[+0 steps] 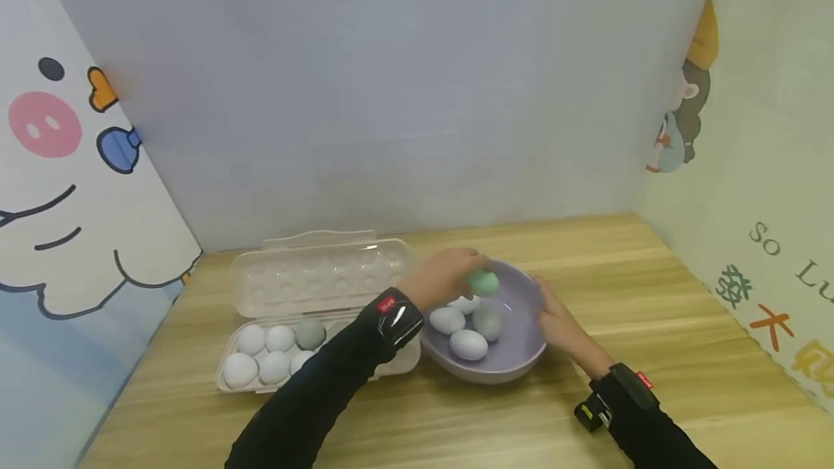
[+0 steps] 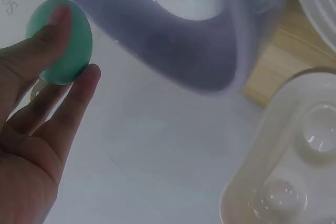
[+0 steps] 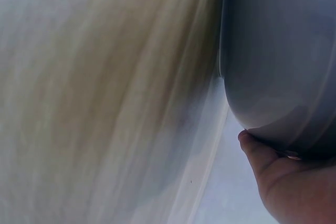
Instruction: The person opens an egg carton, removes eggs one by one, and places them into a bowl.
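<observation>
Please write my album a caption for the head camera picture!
Left hand holds a green egg over a purple bowl of paler eggs, right hand at the bowl's edge.

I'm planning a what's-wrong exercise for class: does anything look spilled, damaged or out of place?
Nothing stands out. The left hand pinches a green egg at the purple bowl, the right hand touches its side. No spill or crack shows, though the left sleeve hides part of the open carton.
</observation>
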A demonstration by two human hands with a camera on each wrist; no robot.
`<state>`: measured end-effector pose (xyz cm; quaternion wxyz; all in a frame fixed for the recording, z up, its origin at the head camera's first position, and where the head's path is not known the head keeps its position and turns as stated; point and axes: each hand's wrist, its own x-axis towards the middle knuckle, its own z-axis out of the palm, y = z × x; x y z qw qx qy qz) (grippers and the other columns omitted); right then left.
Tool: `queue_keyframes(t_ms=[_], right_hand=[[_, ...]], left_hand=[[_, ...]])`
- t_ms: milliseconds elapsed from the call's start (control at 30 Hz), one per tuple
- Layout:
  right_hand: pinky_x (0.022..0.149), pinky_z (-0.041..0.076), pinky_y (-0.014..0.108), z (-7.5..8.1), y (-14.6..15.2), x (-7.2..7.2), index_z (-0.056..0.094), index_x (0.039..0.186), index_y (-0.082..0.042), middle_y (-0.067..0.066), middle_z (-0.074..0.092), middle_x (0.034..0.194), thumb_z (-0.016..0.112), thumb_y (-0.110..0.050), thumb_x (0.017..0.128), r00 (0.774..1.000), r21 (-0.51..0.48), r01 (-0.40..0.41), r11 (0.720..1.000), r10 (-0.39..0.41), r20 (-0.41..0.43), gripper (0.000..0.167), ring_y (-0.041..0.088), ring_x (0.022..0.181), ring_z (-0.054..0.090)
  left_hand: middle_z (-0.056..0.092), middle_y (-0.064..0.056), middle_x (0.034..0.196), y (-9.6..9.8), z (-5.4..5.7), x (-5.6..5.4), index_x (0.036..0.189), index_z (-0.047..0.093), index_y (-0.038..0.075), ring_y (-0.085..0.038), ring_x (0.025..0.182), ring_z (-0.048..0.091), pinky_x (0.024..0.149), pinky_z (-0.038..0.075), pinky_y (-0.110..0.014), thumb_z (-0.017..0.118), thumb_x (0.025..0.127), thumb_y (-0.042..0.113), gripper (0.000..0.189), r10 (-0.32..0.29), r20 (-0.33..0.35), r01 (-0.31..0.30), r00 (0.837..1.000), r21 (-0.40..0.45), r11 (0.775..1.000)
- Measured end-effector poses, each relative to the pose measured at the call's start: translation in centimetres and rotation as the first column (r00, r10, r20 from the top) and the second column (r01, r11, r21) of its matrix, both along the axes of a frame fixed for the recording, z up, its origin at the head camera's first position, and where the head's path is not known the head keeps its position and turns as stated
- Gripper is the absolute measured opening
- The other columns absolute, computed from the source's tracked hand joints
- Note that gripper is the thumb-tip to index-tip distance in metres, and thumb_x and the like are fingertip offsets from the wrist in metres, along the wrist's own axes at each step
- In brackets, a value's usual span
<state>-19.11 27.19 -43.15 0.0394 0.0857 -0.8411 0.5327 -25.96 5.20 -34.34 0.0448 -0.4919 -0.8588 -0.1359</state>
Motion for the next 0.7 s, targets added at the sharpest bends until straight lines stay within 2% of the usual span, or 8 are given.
queue_keyframes(t_ms=[167, 333, 467, 700], right_hand=[[0.105, 0.020, 0.060, 0.0, 0.1, -0.1, 0.017, 0.144, 0.011, 0.035, 0.019, 0.147, 0.031, 0.015, 0.078, 1.000, 0.001, -0.015, 1.000, 0.014, 0.011, 0.068, 0.052, 0.133, 0.021], [0.106, 0.019, 0.060, 0.1, 0.0, 0.0, 0.015, 0.145, 0.010, 0.034, 0.019, 0.147, 0.031, 0.015, 0.080, 1.000, -0.016, -0.029, 0.999, 0.029, 0.010, 0.067, 0.051, 0.133, 0.021], [0.105, 0.023, 0.060, 0.0, 0.0, -0.1, 0.018, 0.145, 0.008, 0.033, 0.024, 0.146, 0.033, 0.015, 0.081, 0.999, -0.067, -0.040, 0.997, 0.041, 0.002, 0.066, 0.050, 0.131, 0.027], [0.108, 0.019, 0.056, -0.3, 0.1, -0.3, 0.019, 0.145, 0.009, 0.033, 0.022, 0.147, 0.033, 0.015, 0.081, 1.000, -0.058, -0.029, 0.998, 0.029, 0.002, 0.065, 0.048, 0.134, 0.023]], left_hand=[[0.064, -0.006, 0.106, 2.1, -0.6, -1.0, 0.114, 0.064, 0.008, -0.020, 0.101, 0.061, 0.087, 0.046, -0.025, 0.079, 0.068, -0.005, 0.050, -0.028, 0.030, 0.030, 0.999, -0.055, 0.998], [0.066, -0.005, 0.106, 3.7, -1.3, -1.7, 0.111, 0.066, 0.008, -0.018, 0.102, 0.060, 0.089, 0.045, -0.025, 0.073, 0.071, -0.009, 0.044, -0.050, 0.019, 0.052, 0.999, -0.138, 0.989], [0.066, -0.003, 0.103, 4.8, -1.6, -1.7, 0.106, 0.066, 0.009, -0.017, 0.100, 0.061, 0.087, 0.046, -0.024, 0.069, 0.073, -0.013, 0.040, -0.063, -0.010, 0.060, 0.998, -0.178, 0.982], [0.066, -0.003, 0.097, 5.7, -2.3, -1.6, 0.099, 0.066, 0.009, -0.017, 0.093, 0.062, 0.081, 0.048, -0.026, 0.068, 0.073, -0.012, 0.034, -0.065, -0.020, 0.060, 0.998, -0.200, 0.978]])
